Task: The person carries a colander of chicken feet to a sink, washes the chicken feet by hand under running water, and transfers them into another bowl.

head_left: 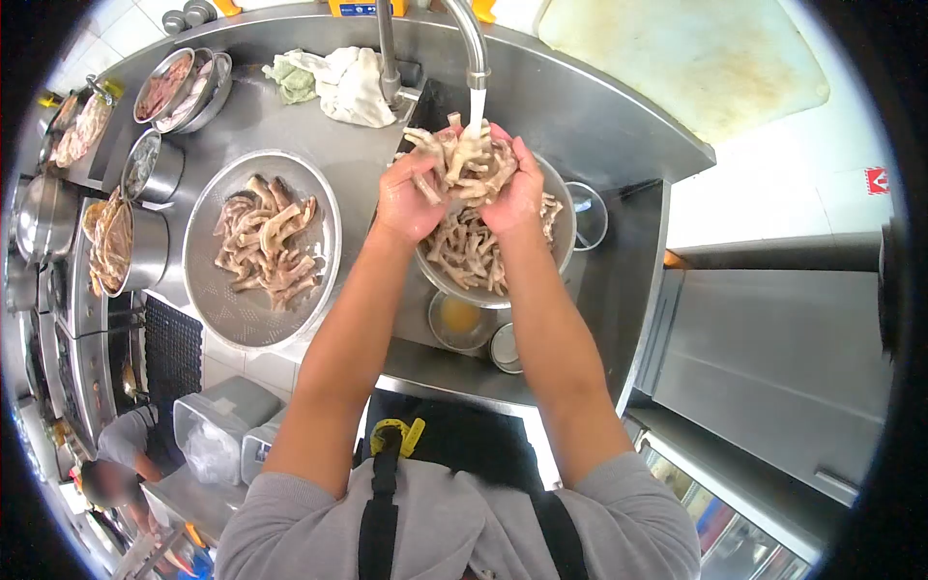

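Observation:
A heap of chicken feet (466,162) lies cupped between my two hands, under water running from the faucet (478,75). My left hand (410,201) curls around the heap's left side. On the other side, my right hand (515,193) cradles it with the fingers bent upward. Just below both hands, a metal bowl (565,227) in the sink holds many more chicken feet (469,253). To the left, a perforated metal colander (208,290) on the steel counter contains another pile of chicken feet (269,237).
White and green cloths (350,87) lie by the faucet base. Pots and bowls of meat (166,87) line the counter's left end. A glass bowl of yellowish liquid (458,317) sits in the sink (599,290). Another person (126,440) is at lower left.

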A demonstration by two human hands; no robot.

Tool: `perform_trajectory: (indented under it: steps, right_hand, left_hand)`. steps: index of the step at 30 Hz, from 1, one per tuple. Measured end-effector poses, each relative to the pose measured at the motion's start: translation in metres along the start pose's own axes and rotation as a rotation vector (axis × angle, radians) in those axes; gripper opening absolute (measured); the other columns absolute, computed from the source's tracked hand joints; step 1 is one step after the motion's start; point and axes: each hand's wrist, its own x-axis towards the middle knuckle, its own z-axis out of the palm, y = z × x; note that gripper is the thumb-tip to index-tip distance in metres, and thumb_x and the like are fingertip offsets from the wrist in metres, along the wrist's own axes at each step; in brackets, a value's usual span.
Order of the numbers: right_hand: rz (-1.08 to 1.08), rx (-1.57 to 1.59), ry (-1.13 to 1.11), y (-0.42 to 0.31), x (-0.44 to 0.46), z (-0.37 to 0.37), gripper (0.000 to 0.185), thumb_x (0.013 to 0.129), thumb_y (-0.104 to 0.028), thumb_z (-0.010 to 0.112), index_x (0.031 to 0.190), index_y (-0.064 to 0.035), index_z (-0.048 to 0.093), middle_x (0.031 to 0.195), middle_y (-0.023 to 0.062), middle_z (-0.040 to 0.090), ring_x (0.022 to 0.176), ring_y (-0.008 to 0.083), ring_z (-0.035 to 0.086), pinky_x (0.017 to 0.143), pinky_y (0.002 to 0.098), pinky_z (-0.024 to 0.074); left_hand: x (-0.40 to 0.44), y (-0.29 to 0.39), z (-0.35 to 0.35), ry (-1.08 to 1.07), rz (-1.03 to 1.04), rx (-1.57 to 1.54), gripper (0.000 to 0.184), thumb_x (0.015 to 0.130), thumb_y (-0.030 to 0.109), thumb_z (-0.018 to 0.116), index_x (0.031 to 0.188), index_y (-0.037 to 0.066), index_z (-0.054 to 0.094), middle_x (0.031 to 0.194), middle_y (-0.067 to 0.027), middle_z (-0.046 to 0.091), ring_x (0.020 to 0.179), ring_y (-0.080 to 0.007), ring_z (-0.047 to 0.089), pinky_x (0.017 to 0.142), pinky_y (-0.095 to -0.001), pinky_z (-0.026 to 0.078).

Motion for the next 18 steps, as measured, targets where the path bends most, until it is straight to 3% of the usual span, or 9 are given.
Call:
perform_trajectory:
  steps: [2,4,6,9,11,14,16,18]
  right_hand:
    - [0.019,0.052,0.003,-0.005,-0.002,0.000,0.045,0.100,-0.033,0.040,0.126,0.0002,0.054,0.127,0.0149,0.059,0.119,0.0320,0.055,0.105,0.0478,0.0409]
    - [0.030,0.104,-0.036,-0.009,-0.005,-0.003,0.046,0.100,-0.034,0.040,0.128,0.0011,0.053,0.128,0.0156,0.058,0.120,0.0326,0.054,0.106,0.0484,0.0401]
    - [0.041,0.143,-0.049,-0.014,-0.009,-0.007,0.047,0.099,-0.033,0.040,0.130,0.0015,0.051,0.130,0.0166,0.057,0.121,0.0330,0.053,0.107,0.0491,0.0391]
    - [0.036,0.149,-0.075,-0.019,-0.018,-0.004,0.047,0.098,-0.034,0.042,0.127,0.0005,0.054,0.125,0.0162,0.059,0.116,0.0324,0.055,0.104,0.0478,0.0418]
    - [0.021,0.142,-0.071,-0.021,-0.024,-0.006,0.047,0.097,-0.034,0.042,0.126,0.0013,0.054,0.124,0.0166,0.059,0.115,0.0325,0.056,0.103,0.0473,0.0428]
    - [-0.026,0.089,-0.112,-0.020,-0.037,-0.009,0.047,0.097,-0.033,0.045,0.127,0.0017,0.054,0.123,0.0162,0.060,0.113,0.0314,0.057,0.101,0.0452,0.0442]
    - [-0.086,-0.026,0.006,-0.018,-0.038,-0.017,0.044,0.097,-0.030,0.044,0.124,0.0026,0.054,0.119,0.0156,0.062,0.110,0.0301,0.059,0.099,0.0450,0.0458]
    - [-0.172,-0.089,0.101,-0.017,-0.044,-0.019,0.040,0.098,-0.027,0.047,0.123,0.0030,0.055,0.116,0.0151,0.063,0.106,0.0270,0.062,0.095,0.0416,0.0495]
  left_hand:
    - [-0.004,0.003,0.006,-0.052,-0.009,-0.081,0.061,0.079,0.018,0.053,0.136,-0.003,0.046,0.135,-0.0152,0.053,0.127,-0.0300,0.047,0.112,-0.0439,0.031]
    - [-0.007,0.007,0.011,-0.464,-0.154,-0.424,0.062,0.078,0.017,0.054,0.137,-0.003,0.046,0.133,-0.0164,0.054,0.124,-0.0301,0.049,0.109,-0.0440,0.034]
    - [-0.010,0.006,0.014,-0.651,-0.247,-0.629,0.064,0.078,0.017,0.055,0.138,-0.003,0.044,0.133,-0.0169,0.054,0.124,-0.0298,0.050,0.107,-0.0439,0.036]
    - [-0.016,-0.001,0.018,-0.461,-0.197,-0.454,0.067,0.078,0.019,0.057,0.140,-0.002,0.041,0.137,-0.0164,0.051,0.128,-0.0290,0.047,0.110,-0.0429,0.034]
    - [-0.019,-0.010,0.017,-0.150,-0.018,0.022,0.066,0.078,0.018,0.056,0.140,-0.001,0.042,0.141,-0.0157,0.048,0.132,-0.0292,0.044,0.114,-0.0417,0.028]
    - [-0.025,-0.035,0.013,-0.040,0.026,0.056,0.056,0.081,0.008,0.058,0.135,0.000,0.046,0.131,-0.0136,0.055,0.122,-0.0258,0.053,0.107,-0.0398,0.040]
    - [-0.028,-0.053,0.008,0.117,0.013,0.076,0.043,0.087,0.005,0.058,0.129,0.000,0.051,0.123,-0.0100,0.060,0.113,-0.0224,0.059,0.099,-0.0380,0.048]
    - [-0.033,-0.068,0.006,0.152,-0.020,0.017,0.041,0.088,0.007,0.060,0.128,0.001,0.052,0.122,-0.0102,0.060,0.111,-0.0224,0.060,0.096,-0.0379,0.050]
